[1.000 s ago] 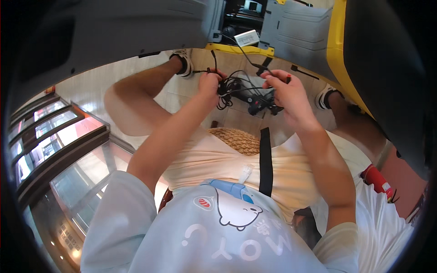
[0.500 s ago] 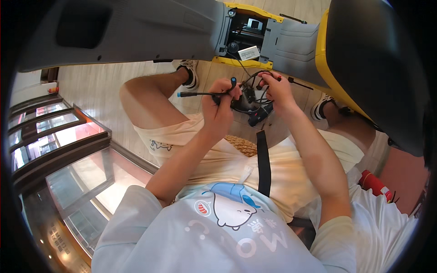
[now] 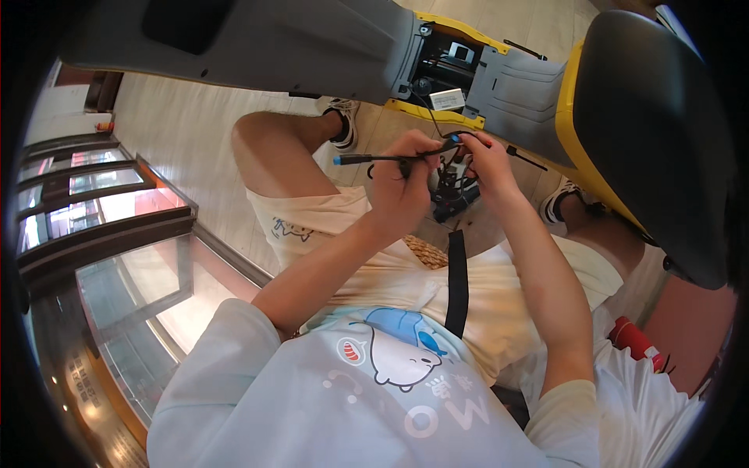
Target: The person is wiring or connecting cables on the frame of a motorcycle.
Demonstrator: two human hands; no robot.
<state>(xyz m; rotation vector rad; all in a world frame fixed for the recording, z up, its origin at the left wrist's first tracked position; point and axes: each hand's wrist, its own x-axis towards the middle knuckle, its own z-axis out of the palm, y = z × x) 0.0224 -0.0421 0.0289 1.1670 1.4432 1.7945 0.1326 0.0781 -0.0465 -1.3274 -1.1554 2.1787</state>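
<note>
I hold black cables [image 3: 359,159] in my left hand [image 3: 399,183], fingers [image 3: 421,143] closed, 2 blue tips [image 3: 337,161] showing; my right hand [image 3: 491,162] pinches a dark lead [image 3: 470,134] near the white box [image 3: 447,100].

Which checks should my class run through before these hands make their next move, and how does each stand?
1. Left hand gripping dark cables: ok.
2. Right hand gripping them too: ok.
3. Blue-tipped connector left of the left hand unplugged: ok.
4. Cables untangled: not ok, bunched between the hands.
5. Opening in the grey-and-yellow vehicle uncovered: ok.
6. White box at its edge fastened: cannot tell.
</note>
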